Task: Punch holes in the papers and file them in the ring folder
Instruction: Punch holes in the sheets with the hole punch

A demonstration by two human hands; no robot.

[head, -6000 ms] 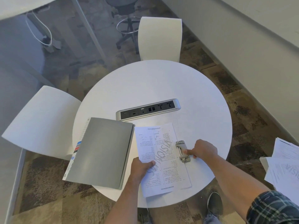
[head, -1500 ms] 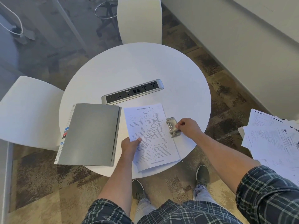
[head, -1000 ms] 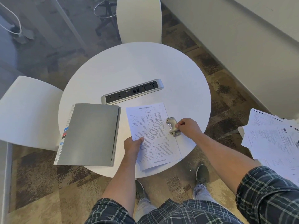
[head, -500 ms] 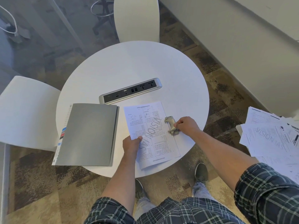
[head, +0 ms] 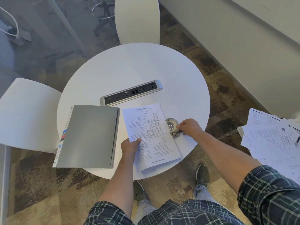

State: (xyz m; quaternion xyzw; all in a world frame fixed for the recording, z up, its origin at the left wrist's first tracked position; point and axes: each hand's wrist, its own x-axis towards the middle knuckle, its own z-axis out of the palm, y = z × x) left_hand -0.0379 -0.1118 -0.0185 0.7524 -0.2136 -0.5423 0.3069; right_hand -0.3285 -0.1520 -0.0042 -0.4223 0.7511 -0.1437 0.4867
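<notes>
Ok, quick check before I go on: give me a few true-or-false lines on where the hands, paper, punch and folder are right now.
1. The ring folder lies open on the table. False: it is closed.
2. The right hand grips the hole punch. True.
3. The punch sits at the paper's left edge. False: it is at the right edge.
4. The left hand holds the paper near its left edge. True.
5. The paper lies on top of the folder. False: it lies beside it, to the right.
</notes>
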